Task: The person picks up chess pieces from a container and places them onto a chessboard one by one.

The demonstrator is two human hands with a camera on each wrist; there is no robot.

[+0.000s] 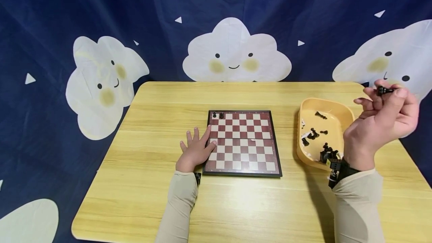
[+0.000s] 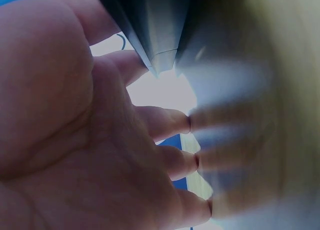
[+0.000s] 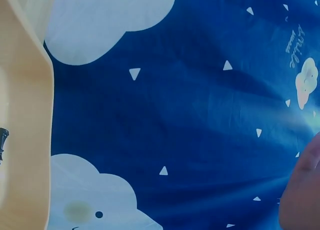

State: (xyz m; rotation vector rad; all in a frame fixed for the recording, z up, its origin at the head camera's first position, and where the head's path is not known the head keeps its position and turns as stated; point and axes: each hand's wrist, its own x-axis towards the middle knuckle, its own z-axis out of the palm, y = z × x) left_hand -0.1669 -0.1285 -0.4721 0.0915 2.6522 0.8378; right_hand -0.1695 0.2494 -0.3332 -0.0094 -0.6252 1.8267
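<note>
My right hand (image 1: pixel 381 123) is raised above the right side of the yellow tray (image 1: pixel 305 104), pinching a black chess piece (image 1: pixel 385 90) between thumb and fingers. In the right wrist view only an edge of that hand (image 3: pixel 302 195) shows, and the held piece is out of sight. Spread out on the left, my left hand (image 1: pixel 194 153) has its thumb and index finger at the chessboard's (image 1: pixel 242 174) left edge; the other fingertips rest on the table in the left wrist view. Two black chess pieces, one (image 1: pixel 214 115) in the far left corner and another (image 1: pixel 221 115) beside it, stand on the board.
Several black pieces, among them one lying piece (image 1: pixel 320 115), and some white pieces (image 1: pixel 306 135) lie in the tray. The tray is to the right of the board on a wooden table (image 1: pixel 141 190). A blue cloud-print cloth (image 1: pixel 162 48) hangs behind.
</note>
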